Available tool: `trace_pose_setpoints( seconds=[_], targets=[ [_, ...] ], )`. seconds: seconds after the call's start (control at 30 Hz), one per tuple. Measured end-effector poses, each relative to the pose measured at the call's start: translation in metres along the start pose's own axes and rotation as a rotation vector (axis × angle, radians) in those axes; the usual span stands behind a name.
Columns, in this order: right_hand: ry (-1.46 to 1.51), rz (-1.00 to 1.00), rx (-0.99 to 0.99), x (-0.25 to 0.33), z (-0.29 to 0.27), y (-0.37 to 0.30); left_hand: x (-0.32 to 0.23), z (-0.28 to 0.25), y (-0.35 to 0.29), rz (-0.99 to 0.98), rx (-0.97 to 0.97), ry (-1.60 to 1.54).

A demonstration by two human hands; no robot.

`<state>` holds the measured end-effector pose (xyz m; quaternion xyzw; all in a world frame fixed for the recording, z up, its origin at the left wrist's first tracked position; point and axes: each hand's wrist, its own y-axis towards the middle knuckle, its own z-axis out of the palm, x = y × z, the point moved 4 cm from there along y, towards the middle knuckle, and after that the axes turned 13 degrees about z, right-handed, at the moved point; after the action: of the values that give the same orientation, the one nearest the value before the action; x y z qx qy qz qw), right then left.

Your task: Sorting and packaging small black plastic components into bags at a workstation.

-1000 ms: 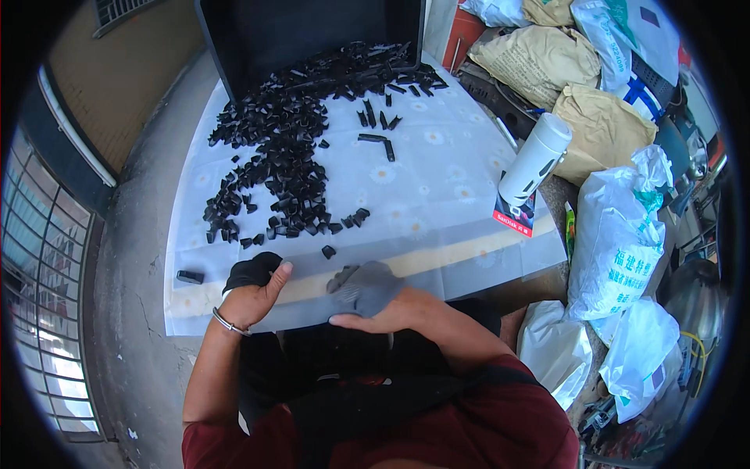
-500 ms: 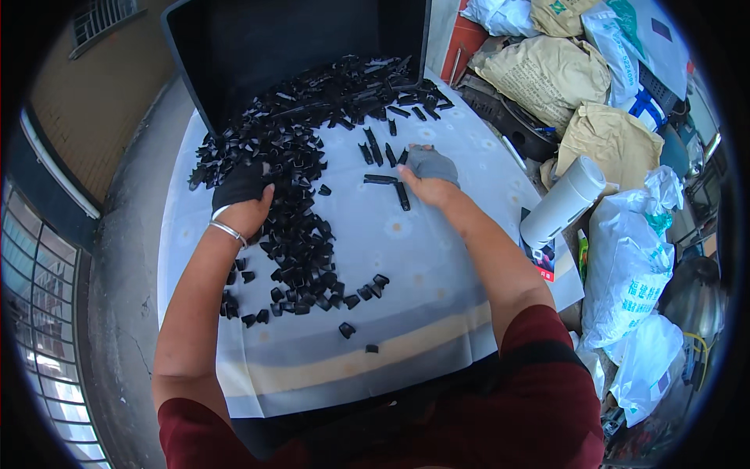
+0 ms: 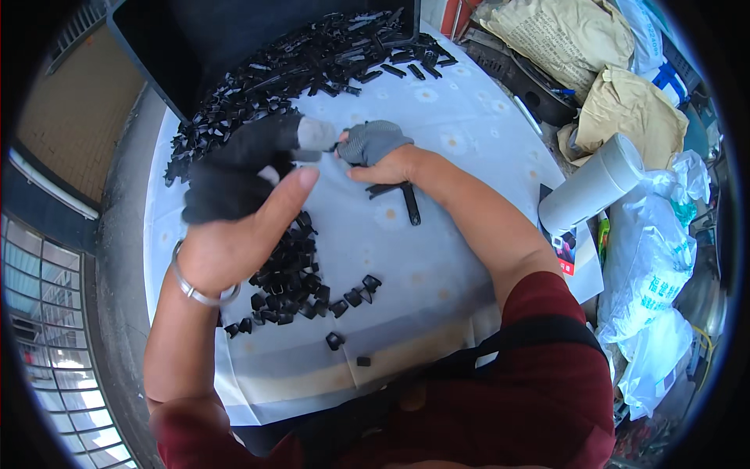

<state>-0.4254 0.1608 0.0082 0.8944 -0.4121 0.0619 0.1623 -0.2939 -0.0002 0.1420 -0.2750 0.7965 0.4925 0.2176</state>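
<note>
My left hand [image 3: 250, 168], in a black glove with a pale grey patch near the fingertips, is raised over the heap of small black plastic pieces [image 3: 285, 273]. Its thumb points up and away, but motion smears the fingers. Close beside it, my right hand [image 3: 375, 148], in a grey fingerless glove, has its fingers curled together, pointing at the left hand. Whatever they grip is hidden. Just below the right hand lie two long black plastic pieces, one [image 3: 411, 205] roughly upright in view, the other [image 3: 383, 189] partly covered by the hand.
A big black bin [image 3: 148, 59] lies tipped at the back, with long black pieces [image 3: 344, 59] spilling onto the patterned tablecloth [image 3: 437, 258]. At the right stand a white cylinder [image 3: 591, 184] on a printed sheet, brown paper sacks [image 3: 625, 117] and white plastic bags [image 3: 648, 258].
My left hand has lifted off the heap and moved right, toward the right hand. My right hand has shifted left, covering the long pieces there. The view has tilted slightly downward.
</note>
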Motion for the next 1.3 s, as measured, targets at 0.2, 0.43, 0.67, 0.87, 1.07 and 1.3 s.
trace_pose_setpoints(
  seconds=[0.2,0.43,0.67,0.87,1.07,1.3],
  targets=[
    [0.153,0.019,0.117,0.045,-0.012,-0.08,-0.072,0.009,-0.048,-0.045,0.341,0.26],
    [0.29,0.228,-0.339,0.077,-0.055,-0.155,-0.046,0.047,-0.179,-0.163,0.357,0.732],
    [-0.087,0.252,-0.075,0.107,-0.034,-0.212,-0.032,0.061,-0.191,-0.127,0.238,0.846],
    [-0.041,0.288,-0.15,0.141,-0.02,-0.209,-0.023,0.069,-0.191,-0.173,0.335,0.87],
    [-0.127,0.415,0.007,0.166,-0.024,-0.2,-0.027,0.064,-0.188,-0.197,0.303,0.921],
    [-0.338,0.369,0.103,0.17,-0.026,-0.189,-0.019,0.062,-0.189,-0.223,0.236,0.871]
  ],
)
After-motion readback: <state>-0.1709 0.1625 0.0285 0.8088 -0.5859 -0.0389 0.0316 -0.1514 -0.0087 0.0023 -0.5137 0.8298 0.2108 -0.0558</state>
